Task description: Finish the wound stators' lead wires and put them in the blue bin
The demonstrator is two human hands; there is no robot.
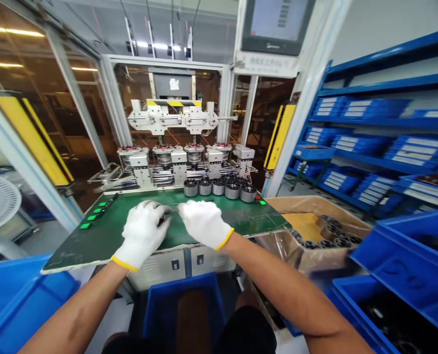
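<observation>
My left hand (143, 232) is closed on a small dark part (163, 221), and my right hand (204, 223) curls close beside it, though I can't tell if it grips anything. Four cylinders (219, 188) stand in a row at the far edge of the green bench (93, 241), and more lie in the cardboard box (307, 201).

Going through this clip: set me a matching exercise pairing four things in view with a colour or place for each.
Things:
1. Glove on the left hand
2. Cardboard box
3. Row of round metal parts
4. Shelving

Colours or places:
A. Blue
B. Along the far edge of the green bench
C. White with a yellow cuff
D. Right of the bench, holding dark ring-shaped parts

Pairs: 1-C, 2-D, 3-B, 4-A
</observation>
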